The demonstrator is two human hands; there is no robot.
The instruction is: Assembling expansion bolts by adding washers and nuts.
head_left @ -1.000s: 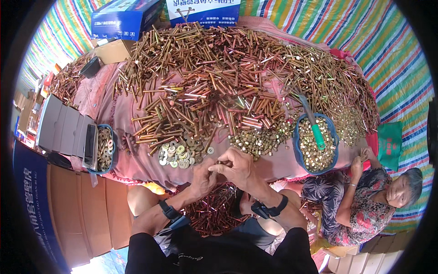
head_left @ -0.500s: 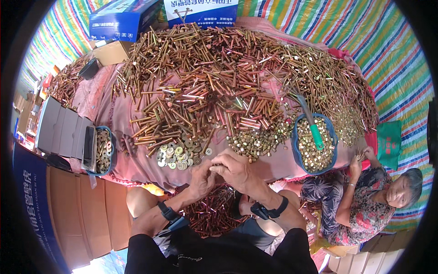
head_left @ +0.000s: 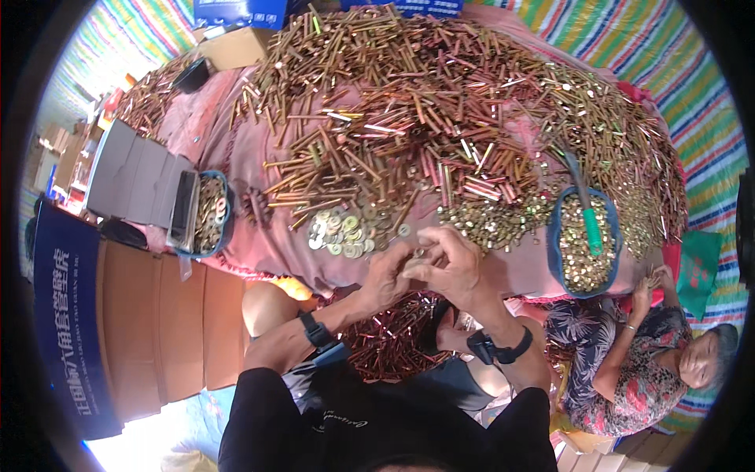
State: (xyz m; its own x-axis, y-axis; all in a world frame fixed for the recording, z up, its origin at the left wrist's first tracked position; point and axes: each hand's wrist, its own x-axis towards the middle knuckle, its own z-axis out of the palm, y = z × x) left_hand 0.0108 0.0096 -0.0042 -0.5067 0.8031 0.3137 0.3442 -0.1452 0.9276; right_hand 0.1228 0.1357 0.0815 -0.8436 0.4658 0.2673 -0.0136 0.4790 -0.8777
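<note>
My left hand (head_left: 387, 274) and my right hand (head_left: 454, 266) meet above the near edge of the pink cloth. Both have bent fingers pinched together around something small between the fingertips, too hidden to name. Just beyond my left hand lies a pile of flat metal washers (head_left: 344, 234). To the right of it spreads a heap of small brassy nuts (head_left: 497, 225). Past these, a broad mound of long coppery bolts or sleeves (head_left: 409, 86) covers the cloth. More such reddish metal pieces (head_left: 389, 338) lie below my forearms, between my legs.
A blue basin (head_left: 555, 256) of nuts, with a green-handled tool (head_left: 591, 232) in it, stands right. Another basin (head_left: 228, 232) of washers sits left, by a grey box (head_left: 130, 173). Brown cartons (head_left: 177, 330) stand near left. Another person (head_left: 641, 366) sits at the right.
The view has shifted, so the cloth and piles appear lower right to upper right. My hands remain together, and the fingers of my right hand have opened slightly around the pinch.
</note>
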